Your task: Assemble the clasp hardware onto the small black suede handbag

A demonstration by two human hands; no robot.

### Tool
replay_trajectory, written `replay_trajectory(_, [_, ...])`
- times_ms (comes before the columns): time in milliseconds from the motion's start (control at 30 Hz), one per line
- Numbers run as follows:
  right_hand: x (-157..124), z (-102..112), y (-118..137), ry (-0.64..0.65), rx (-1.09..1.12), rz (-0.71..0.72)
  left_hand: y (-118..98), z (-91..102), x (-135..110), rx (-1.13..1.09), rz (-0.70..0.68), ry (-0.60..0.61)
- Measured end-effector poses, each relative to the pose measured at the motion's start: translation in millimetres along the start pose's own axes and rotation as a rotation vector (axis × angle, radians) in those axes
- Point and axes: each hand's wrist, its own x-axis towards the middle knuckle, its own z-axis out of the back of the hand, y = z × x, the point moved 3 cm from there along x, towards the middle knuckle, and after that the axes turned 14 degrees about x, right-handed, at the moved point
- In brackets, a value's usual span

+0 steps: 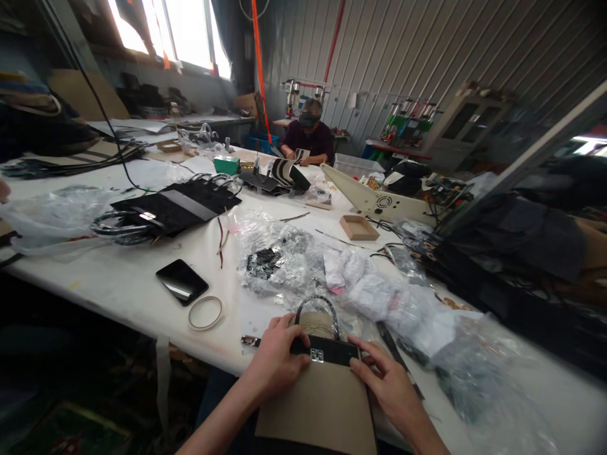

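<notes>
A taupe handbag (317,404) with a black band (334,351) across its top lies at the table's front edge, toward me. A square silver metal plate (317,356) sits on the band, and a dark rope-like handle (336,316) arches above. My left hand (281,351) is closed on the band just left of the plate, thumb and fingers bent around it. At the bag's upper right edge, my right hand (382,373) grips the band's end between thumb and fingers. A metal-tipped dark strap end (250,340) sticks out beyond my left hand.
A phone (183,281) and a tape roll (205,313) lie at left. Clear plastic bags (279,253) and white wrapped bundles (374,294) spread beyond the handbag. Black bag pieces (177,205) and a small cardboard box (359,227) lie farther off. Another person (313,136) sits across the table.
</notes>
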Motion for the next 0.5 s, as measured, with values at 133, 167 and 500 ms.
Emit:
replay_trajectory(133, [15, 12, 6, 0.043, -0.001, -0.047, -8, 3.0, 3, 0.101, 0.064, -0.015])
replay_trajectory(167, [23, 16, 8, 0.021, -0.013, -0.047, -10, 3.0, 3, 0.123, 0.070, -0.019])
replay_trajectory(500, [82, -7, 25, 0.030, -0.622, 0.173, -12, 3.1, 3, 0.142, 0.076, -0.015])
